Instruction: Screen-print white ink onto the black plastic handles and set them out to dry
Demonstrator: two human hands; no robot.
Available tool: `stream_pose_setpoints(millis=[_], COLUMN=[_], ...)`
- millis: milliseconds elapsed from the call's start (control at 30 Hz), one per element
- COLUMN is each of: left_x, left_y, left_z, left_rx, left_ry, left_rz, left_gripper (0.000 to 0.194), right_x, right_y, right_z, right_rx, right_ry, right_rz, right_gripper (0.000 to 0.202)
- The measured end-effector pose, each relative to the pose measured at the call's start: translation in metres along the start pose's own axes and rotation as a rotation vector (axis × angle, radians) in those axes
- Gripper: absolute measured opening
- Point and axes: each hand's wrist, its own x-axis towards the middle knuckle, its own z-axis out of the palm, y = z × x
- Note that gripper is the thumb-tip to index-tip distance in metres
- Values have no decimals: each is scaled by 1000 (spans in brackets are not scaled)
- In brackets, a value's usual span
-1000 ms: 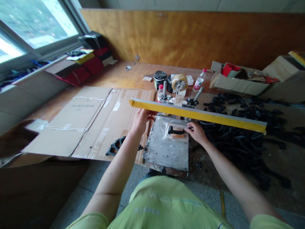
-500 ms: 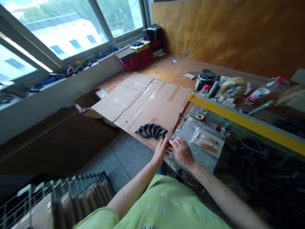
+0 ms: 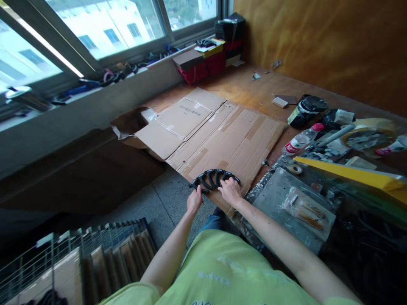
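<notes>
A row of several black curved plastic parts (image 3: 212, 178) lies fanned out on the near edge of a flattened cardboard sheet (image 3: 222, 131). My left hand (image 3: 194, 200) grips the left end of the row. My right hand (image 3: 231, 191) rests on its right end, fingers over the parts. To the right sits a grey metal plate (image 3: 280, 199) with a small clear bag (image 3: 305, 208) on it, under a raised yellow-edged frame (image 3: 349, 174).
Behind the plate stand a black tin (image 3: 307, 110), small bottles (image 3: 300, 142) and a tape roll (image 3: 369, 133). Red boxes (image 3: 203, 67) sit by the window sill. A wire rack (image 3: 79, 267) stands at the lower left on the floor. Dark parts lie at the right edge.
My view has swung left. Both hands left the metal plate and moved left onto the row of black curved parts at the cardboard's edge.
</notes>
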Motion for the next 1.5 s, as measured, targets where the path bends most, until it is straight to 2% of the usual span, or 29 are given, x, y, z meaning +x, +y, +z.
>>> stream_pose_setpoints(millis=[133, 233, 300, 400, 500, 567, 633, 733, 867, 1000, 1100, 1200, 1300, 1367, 1433, 1500], left_x=[28, 51, 59, 51, 32, 23, 21, 25, 34, 58, 99, 154, 214, 252, 286, 316], left_y=[21, 46, 60, 70, 70, 69, 72, 82, 89, 106, 149, 216, 287, 328, 361, 385], left_z=[-13, -18, -18, -12, 3, 16, 27, 36, 32, 28, 35, 52, 76, 94, 110, 125], left_rx=[161, 209, 231, 268, 360, 455, 544, 630, 674, 686, 682, 677, 663, 652, 641, 640], left_ry=[37, 69, 91, 155, 179, 154, 133, 118, 102, 122, 145, 156, 153, 149, 148, 149], left_rz=[-7, 49, 96, 208, 501, 635, 633, 563, 557, 645, 724, 807, 857, 880, 900, 895], left_gripper=[51, 43, 35, 30, 41, 53, 63, 61, 50, 50, 49, 45, 39, 36, 34, 32], right_x=[7, 12, 15, 18, 21, 24, 29, 36, 39, 59, 101, 166, 236, 279, 317, 350], right_y=[-2, -1, -2, -2, 0, 2, 3, 0, -6, -1, 22, 61, 109, 141, 169, 194], right_z=[2, 5, 7, 10, 10, 8, 6, 5, 8, 7, -9, -36, -63, -77, -87, -93], right_rx=[26, 31, 34, 55, 97, 128, 157, 188, 223, 283, 315, 301, 290, 302, 321, 335], right_ry=[-6, 13, 28, 22, -10, -32, -55, -74, -31, 105, 220, 305, 375, 406, 413, 399], right_rz=[11, 22, 38, 54, 59, 67, 80, 121, 192, 234, 279, 332, 394, 451, 506, 536], right_gripper=[34, 42, 45, 48, 46, 42, 42, 43, 43, 41, 41, 42, 42, 43, 44, 45])
